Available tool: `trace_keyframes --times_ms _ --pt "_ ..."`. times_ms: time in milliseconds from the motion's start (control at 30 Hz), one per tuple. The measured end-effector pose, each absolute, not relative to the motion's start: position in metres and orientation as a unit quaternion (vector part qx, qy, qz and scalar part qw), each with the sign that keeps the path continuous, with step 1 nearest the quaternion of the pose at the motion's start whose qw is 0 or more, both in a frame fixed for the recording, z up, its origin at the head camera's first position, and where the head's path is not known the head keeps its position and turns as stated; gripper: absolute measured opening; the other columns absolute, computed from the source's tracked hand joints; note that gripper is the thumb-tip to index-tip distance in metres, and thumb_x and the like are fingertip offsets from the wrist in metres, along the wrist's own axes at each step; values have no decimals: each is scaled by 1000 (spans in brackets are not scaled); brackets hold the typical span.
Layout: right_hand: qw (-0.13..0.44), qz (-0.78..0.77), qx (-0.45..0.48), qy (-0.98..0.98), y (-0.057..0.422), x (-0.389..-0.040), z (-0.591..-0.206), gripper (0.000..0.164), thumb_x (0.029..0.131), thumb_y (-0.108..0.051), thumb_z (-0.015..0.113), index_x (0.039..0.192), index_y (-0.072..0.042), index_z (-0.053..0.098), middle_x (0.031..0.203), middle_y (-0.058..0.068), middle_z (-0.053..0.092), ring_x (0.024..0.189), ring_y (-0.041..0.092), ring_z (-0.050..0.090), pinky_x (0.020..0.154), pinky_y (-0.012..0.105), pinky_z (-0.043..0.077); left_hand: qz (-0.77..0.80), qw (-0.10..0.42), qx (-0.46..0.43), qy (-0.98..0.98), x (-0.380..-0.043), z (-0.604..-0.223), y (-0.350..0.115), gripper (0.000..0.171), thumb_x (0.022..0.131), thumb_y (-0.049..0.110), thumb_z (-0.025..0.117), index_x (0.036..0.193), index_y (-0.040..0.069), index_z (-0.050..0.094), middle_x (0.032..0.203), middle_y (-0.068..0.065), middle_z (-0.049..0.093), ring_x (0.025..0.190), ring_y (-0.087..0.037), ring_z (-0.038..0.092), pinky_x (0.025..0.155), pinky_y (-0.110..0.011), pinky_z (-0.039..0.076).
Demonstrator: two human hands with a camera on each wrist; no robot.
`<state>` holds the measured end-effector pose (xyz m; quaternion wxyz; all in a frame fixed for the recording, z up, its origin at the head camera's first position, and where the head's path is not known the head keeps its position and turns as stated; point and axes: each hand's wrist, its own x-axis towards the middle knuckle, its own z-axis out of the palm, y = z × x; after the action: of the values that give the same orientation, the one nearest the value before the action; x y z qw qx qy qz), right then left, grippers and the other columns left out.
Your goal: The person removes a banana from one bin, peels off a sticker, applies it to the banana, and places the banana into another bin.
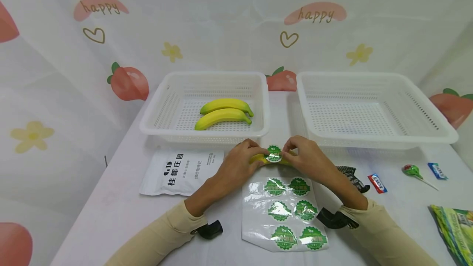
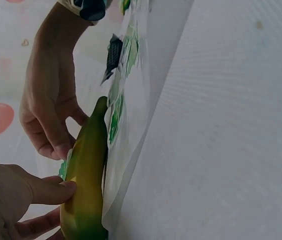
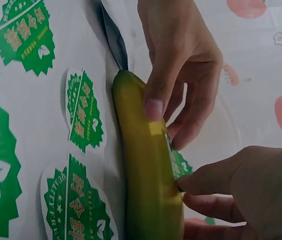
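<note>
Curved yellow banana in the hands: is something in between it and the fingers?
Nothing visible separates the left hand from the curved yellow banana: they touch. Between the hands, a round green-and-white sticker covers part of the banana, with the right hand at its edge.

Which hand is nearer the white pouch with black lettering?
Left. The left hand is beside the white pouch, overlapping its right edge in the head view; the right hand is farther right, past the left hand.

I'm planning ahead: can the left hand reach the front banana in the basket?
Probably yes, once the left hand releases the held banana: the front banana lies uncovered behind the basket's rim.
</note>
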<state>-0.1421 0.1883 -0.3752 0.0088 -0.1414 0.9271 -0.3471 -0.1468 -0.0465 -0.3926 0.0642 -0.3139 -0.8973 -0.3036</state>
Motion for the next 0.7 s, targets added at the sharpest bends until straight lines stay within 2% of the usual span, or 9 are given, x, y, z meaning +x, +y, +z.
trace_keyframes --times_ms 233,400,533,700 --pt "-15 -334 -207 919 186 -144 -381 33 95 -17 82 125 -8 72 128 14 66 120 38 63 97 58 54 -310 58 -322 -893 -148 -392 -47 29 94 13 82 123 15 79 119 -8 68 107 -24 66 89 -39 56" --pt "-9 -295 -230 927 183 -145 -385 35 91 -16 85 124 -8 76 123 12 70 116 34 64 98 55 54 -299 58 -322 -896 -148 -391 -47 31 95 14 81 125 15 78 119 -7 68 105 -23 65 86 -38 55" --pt "-9 -285 -221 933 182 -145 -385 37 91 -14 85 126 -6 75 121 11 72 114 31 65 96 52 55 -278 52 -317 -905 -149 -392 -42 36 96 21 80 131 14 74 121 -9 67 106 -25 65 85 -39 54" --pt "-9 -273 -218 937 182 -143 -385 37 93 -15 83 128 -4 73 124 12 72 114 31 65 94 51 56 -239 47 -316 -917 -151 -392 -32 41 99 32 78 133 12 72 126 -9 69 116 -27 64 92 -44 55"
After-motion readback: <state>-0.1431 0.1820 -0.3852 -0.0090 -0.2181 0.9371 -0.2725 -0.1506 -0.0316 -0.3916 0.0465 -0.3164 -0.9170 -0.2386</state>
